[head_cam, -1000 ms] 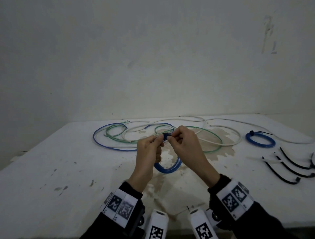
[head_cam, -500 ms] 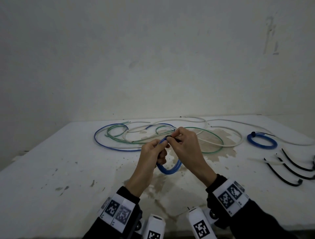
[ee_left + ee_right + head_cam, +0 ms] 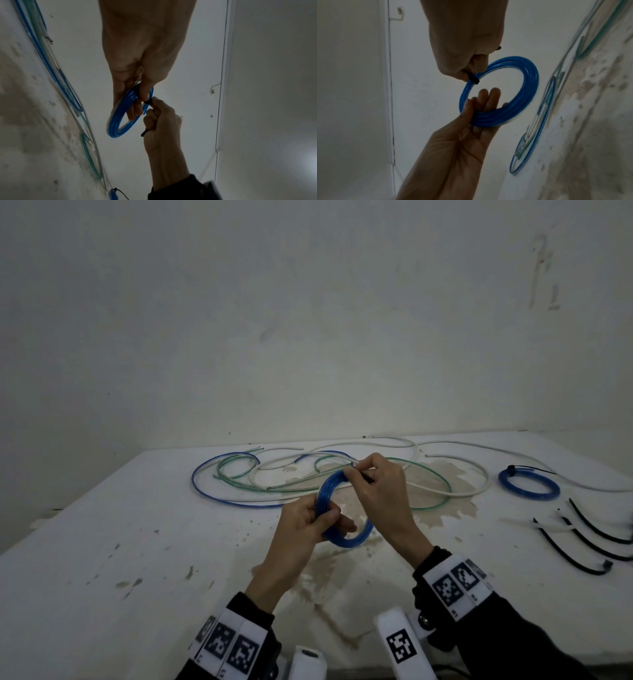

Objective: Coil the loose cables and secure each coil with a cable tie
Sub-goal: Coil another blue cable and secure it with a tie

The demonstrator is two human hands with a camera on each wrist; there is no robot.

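while our left hand grips the blue coil, our right hand pinches what looks like a black cable tie on its far side.

Loose cables lie behind the held coil; cable ties right.

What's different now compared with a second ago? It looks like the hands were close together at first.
The left hand has slid from the top of the blue coil down its side and now grips it there, tilting the ring into view. The right hand stays at the top, pinching the black cable tie. The loose cables, the tied coil and the spare ties stayed put.
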